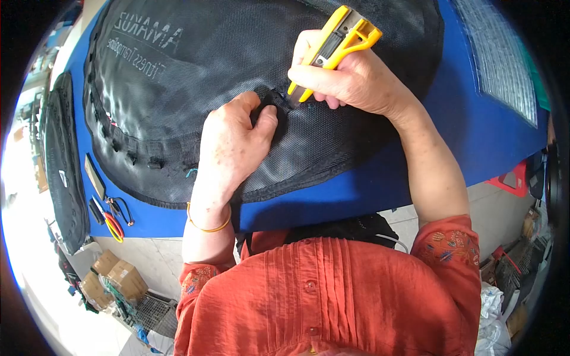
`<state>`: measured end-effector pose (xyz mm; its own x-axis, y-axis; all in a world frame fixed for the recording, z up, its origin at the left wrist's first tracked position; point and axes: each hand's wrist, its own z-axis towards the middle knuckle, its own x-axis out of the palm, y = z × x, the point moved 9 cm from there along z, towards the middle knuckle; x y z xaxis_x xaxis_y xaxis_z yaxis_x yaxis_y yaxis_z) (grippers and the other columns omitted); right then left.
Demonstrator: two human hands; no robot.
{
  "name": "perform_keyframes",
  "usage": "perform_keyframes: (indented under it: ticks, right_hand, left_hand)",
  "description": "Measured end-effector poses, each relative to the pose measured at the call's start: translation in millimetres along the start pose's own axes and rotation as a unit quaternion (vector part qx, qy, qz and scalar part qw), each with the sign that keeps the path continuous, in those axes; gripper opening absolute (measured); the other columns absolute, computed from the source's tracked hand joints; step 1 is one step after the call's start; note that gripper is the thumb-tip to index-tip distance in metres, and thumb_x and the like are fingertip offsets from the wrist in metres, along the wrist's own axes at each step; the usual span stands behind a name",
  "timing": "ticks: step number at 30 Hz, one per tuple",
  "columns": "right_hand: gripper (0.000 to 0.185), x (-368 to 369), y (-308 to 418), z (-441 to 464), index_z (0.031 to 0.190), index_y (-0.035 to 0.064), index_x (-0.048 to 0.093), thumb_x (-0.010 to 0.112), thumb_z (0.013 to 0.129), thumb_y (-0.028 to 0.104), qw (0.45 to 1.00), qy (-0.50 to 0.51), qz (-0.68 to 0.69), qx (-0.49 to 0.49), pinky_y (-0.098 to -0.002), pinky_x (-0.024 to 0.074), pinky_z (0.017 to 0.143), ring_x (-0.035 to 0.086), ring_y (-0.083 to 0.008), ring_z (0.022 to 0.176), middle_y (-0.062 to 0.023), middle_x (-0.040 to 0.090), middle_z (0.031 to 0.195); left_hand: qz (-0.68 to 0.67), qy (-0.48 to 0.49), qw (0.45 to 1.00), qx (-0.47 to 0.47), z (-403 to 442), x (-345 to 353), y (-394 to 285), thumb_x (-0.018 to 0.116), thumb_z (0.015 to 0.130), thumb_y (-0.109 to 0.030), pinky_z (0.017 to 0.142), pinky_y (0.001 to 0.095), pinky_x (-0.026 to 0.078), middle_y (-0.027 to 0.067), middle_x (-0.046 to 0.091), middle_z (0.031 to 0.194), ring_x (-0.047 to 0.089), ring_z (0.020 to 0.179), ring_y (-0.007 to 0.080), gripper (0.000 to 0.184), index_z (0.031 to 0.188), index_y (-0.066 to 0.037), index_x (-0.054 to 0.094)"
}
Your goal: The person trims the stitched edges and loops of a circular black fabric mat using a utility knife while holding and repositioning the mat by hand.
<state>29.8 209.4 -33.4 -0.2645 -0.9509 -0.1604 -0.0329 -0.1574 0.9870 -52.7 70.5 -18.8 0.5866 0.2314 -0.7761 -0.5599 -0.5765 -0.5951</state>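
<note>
Right hand (365, 80), upper centre: wrapped closed round one yellow cutter (332, 50), some fingers hidden behind it. Blade end dark on dark, contact hard to make out. Left hand (234, 139), centre: thumb and fingers pinched in on one black mat (332, 142), exact grip hidden. Mat fills upper left to upper centre, over blue table (297, 216); top cut off by frame, mirrored lettering. Lower left: one red-and-yellow-handled tool (113, 227), dark items alongside, count unclear.
</note>
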Motion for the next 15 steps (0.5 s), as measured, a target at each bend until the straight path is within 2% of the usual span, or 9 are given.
perform_keyframes:
  ticks: [3,6,8,10,14,15]
  right_hand:
    - [0.012,3,8,2,0.089,0.0101,0.063,0.067,0.097,0.018,0.998,-0.014,-0.005,-0.056,-0.0201,0.0457,0.046,0.057,-0.004,0.052,-0.0007,0.065,0.068]
    - [0.01,1,4,0,0.09,0.0066,0.063,0.067,0.096,0.013,0.999,-0.003,-0.013,-0.03,-0.0194,0.0468,0.051,0.06,-0.0045,0.06,-0.0005,0.064,0.074]
    - [0.008,-4,26,-4,0.092,0.0033,0.062,0.068,0.095,0.009,0.965,-0.058,-0.123,-0.224,-0.0187,0.0476,0.058,0.063,-0.005,0.069,-0.0003,0.063,0.079]
    - [0.005,-10,36,-6,0.094,0.0019,0.062,0.067,0.095,0.005,0.945,-0.072,-0.174,-0.268,-0.0181,0.0476,0.062,0.063,-0.0057,0.075,-0.0001,0.062,0.085]
    - [0.003,-8,47,-9,0.099,0.004,0.065,0.067,0.096,0.005,0.959,-0.055,-0.192,-0.202,-0.0184,0.0477,0.06,0.062,-0.0057,0.073,0.001,0.062,0.09]
    - [0.004,5,56,-15,0.098,0.0042,0.066,0.068,0.095,0.005,0.91,-0.042,-0.268,-0.314,-0.0203,0.0501,0.063,0.064,-0.0066,0.074,0.0008,0.063,0.087]
  left_hand:
    - [-0.002,0.0,1.0,-0.008,-1,-4,1,0.067,0.091,-0.021,0.065,0.044,0.053,0.0236,0.066,0.073,0.069,0.069,0.0387,0.024,0.085,0.002,0.066]
    - [-0.002,0.008,1.0,-0.011,-1,1,0,0.067,0.091,-0.021,0.064,0.044,0.053,0.0228,0.066,0.072,0.068,0.068,0.0388,0.024,0.085,0.002,0.066]
    - [-0.001,-0.009,1.0,0.023,-1,0,-3,0.068,0.091,-0.021,0.063,0.044,0.052,0.0225,0.065,0.071,0.068,0.067,0.0392,0.024,0.084,0.002,0.066]
    - [0.002,-0.005,1.0,0.016,-1,-1,-3,0.068,0.091,-0.022,0.063,0.0441,0.052,0.0227,0.065,0.071,0.068,0.067,0.0394,0.024,0.084,0.002,0.066]
    - [0.002,-0.005,1.0,0.011,-1,-1,-2,0.068,0.091,-0.022,0.063,0.0443,0.052,0.023,0.065,0.071,0.068,0.068,0.0398,0.024,0.084,0.002,0.065]
    - [0.002,-0.005,1.0,0.01,-1,-1,-2,0.068,0.091,-0.022,0.063,0.0443,0.052,0.023,0.065,0.071,0.068,0.068,0.0398,0.024,0.084,0.002,0.065]
